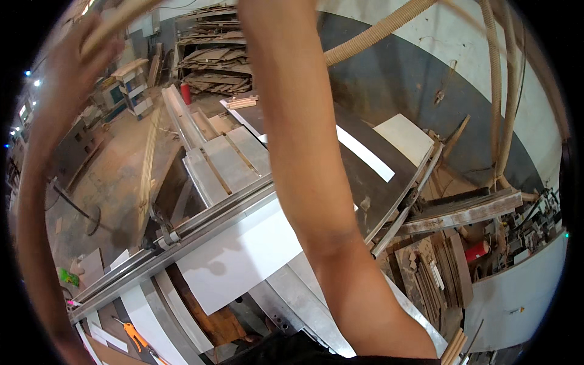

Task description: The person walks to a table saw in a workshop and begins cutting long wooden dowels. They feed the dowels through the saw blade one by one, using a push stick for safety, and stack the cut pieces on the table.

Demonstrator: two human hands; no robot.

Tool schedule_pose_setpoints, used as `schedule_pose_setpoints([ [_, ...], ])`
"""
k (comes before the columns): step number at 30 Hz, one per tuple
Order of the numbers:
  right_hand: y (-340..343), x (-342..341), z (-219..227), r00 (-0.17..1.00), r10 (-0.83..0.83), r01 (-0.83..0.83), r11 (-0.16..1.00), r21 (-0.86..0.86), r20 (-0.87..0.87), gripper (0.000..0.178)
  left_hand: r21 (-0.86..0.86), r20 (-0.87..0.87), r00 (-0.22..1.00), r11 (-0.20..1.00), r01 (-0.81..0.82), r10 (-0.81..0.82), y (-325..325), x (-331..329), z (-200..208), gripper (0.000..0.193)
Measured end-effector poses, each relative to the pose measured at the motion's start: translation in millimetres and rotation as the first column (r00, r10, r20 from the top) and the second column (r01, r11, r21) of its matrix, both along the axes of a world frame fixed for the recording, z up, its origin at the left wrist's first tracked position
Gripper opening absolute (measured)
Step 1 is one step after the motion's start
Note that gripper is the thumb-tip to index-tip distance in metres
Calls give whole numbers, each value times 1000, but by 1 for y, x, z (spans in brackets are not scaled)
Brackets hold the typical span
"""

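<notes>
My left hand (85, 58) is raised at the upper left, blurred, its fingers wrapped round a long tan bar or tube (125, 21). That tube slants up out of the picture, and I cannot tell what it is made of. My right arm (304, 121) reaches up across the middle and leaves the top edge, so my right hand is out of sight. Below, a white panel (243, 252) lies against the long metal fence (194, 226) of a machine with a sliding metal table (225, 161). My arm covers part of the dark machine top (371, 182).
A white strip (371, 158) and a pale board (404, 139) lie on the dark top. An orange-handled tool (135, 337) rests at the lower left. Ribbed tan hoses (383, 30) hang overhead. Offcuts fill a rack (213, 61) behind; more boards (426, 274) stand at right.
</notes>
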State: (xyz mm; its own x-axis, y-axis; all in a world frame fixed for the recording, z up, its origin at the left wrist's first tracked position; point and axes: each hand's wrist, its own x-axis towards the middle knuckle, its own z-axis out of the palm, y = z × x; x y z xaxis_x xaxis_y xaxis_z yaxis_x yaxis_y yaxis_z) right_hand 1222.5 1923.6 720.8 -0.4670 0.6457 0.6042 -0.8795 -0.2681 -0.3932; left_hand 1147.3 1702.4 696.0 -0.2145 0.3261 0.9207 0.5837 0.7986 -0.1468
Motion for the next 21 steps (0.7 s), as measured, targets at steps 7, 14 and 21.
schedule_pose_setpoints([
  [7, 172, -32, -139, 982, 3, 89, 873, -480, 187, 14, -332, 365, 868, 918, -217, 337, -242, -28, -113, 42],
  [14, 347, -2, -397, 909, 152, 96, 830, -550, 388, 27, -482, 762, 410, 862, -159, 502, -350, 95, -266, 42],
  [21, 401, 55, -519, 615, 240, 77, 930, -360, 751, 29, -375, 884, 282, 926, -47, 373, -209, 194, -377, 59],
])
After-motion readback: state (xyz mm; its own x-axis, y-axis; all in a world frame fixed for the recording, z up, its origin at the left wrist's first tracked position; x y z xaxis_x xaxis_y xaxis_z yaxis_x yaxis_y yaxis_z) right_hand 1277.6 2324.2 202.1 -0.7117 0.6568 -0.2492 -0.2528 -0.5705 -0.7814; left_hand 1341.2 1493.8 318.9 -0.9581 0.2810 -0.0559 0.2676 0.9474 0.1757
